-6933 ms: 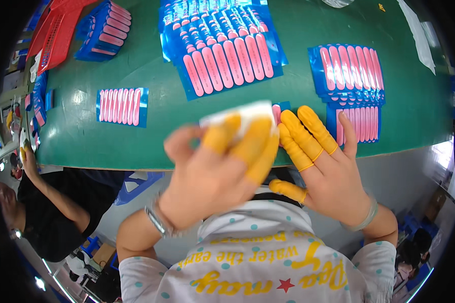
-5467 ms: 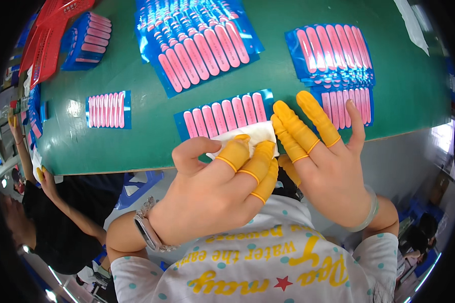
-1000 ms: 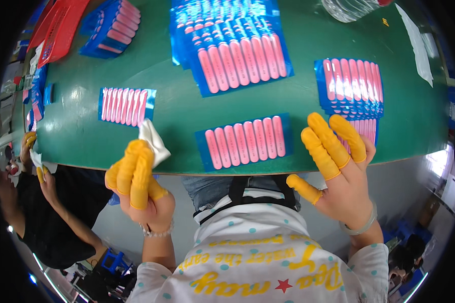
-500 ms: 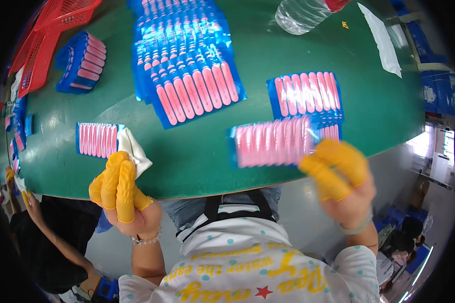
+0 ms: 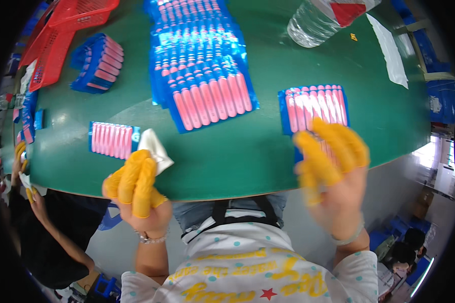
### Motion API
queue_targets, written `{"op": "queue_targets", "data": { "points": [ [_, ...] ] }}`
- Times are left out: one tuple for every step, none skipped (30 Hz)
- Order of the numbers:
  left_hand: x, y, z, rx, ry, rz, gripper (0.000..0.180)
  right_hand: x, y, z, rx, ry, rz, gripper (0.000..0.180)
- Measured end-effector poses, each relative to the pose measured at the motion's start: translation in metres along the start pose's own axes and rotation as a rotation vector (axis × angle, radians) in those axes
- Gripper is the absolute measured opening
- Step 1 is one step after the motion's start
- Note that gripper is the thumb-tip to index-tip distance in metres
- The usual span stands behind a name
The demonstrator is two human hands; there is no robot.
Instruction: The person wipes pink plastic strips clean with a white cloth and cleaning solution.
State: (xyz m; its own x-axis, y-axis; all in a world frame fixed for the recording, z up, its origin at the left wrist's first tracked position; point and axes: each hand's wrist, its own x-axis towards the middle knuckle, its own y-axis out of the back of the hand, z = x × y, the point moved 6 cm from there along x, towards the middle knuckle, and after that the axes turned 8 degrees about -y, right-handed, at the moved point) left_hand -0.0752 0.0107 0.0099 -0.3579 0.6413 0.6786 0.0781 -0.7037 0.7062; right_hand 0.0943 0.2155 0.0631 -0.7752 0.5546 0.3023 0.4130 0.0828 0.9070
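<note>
My left hand [image 5: 136, 184], in yellow finger covers, pinches a folded white cloth [image 5: 155, 151]. Right beside it lies a small blue sheet with a row of pink rounded strips [image 5: 111, 140]. My right hand [image 5: 333, 171], also in yellow finger covers and blurred, is over the near part of a pile of blue sheets with pink strips [image 5: 316, 107]. Its fingers look spread, and blue and pink show between and beside them; what lies under the palm is hidden. Top centre, a long overlapping stack of larger blue sheets with pink strips [image 5: 212, 103] covers the green table [image 5: 227, 161].
A curved bundle of pink-strip sheets [image 5: 106, 68] stands at the far left beside red plastic baskets [image 5: 55, 50]. Far right are a clear plastic bottle [image 5: 313, 25], a small yellow scrap [image 5: 354, 37] and a white strip [image 5: 389, 53]. At the left, another person's hands [image 5: 33, 194] work at the table edge.
The sheet of pink strips that my right hand held is no longer seen apart from the pile; that hand has moved over the pile. My left hand keeps the cloth. The whole view has shifted slightly.
</note>
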Motion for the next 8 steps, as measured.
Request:
{"op": "queue_targets", "data": {
  "points": [
    [0.001,-0.002,0.000,-0.024,0.005,0.009,0.027,0.003,-0.016,-0.015,0.058,0.048,-0.087,0.049],
    [0.000,-0.002,-0.002,-0.064,0.017,0.023,0.028,0.011,-0.027,-0.025,0.074,0.055,-0.079,0.049],
    [0.002,-0.003,0.002,-0.034,0.000,0.014,0.029,0.018,-0.042,-0.031,0.046,0.062,-0.153,0.061],
    [0.004,-0.003,0.004,-0.004,-0.016,0.006,0.029,0.022,-0.056,-0.034,0.017,0.069,-0.228,0.073],
    [0.002,-0.003,0.002,-0.003,-0.019,-0.014,0.030,0.019,-0.071,-0.031,-0.082,0.115,-0.308,0.086],
    [0.001,-0.002,0.002,-0.022,-0.023,-0.051,0.030,0.017,-0.070,-0.032,-0.073,0.126,-0.305,0.086],
    [0.001,-0.001,0.000,-0.032,-0.007,-0.072,0.031,0.008,-0.073,-0.034,-0.072,0.121,-0.401,0.087],
    [-0.001,0.001,0.002,-0.041,0.015,-0.101,0.031,-0.008,-0.072,-0.039,-0.068,0.119,-0.504,0.087]
  ]
}}
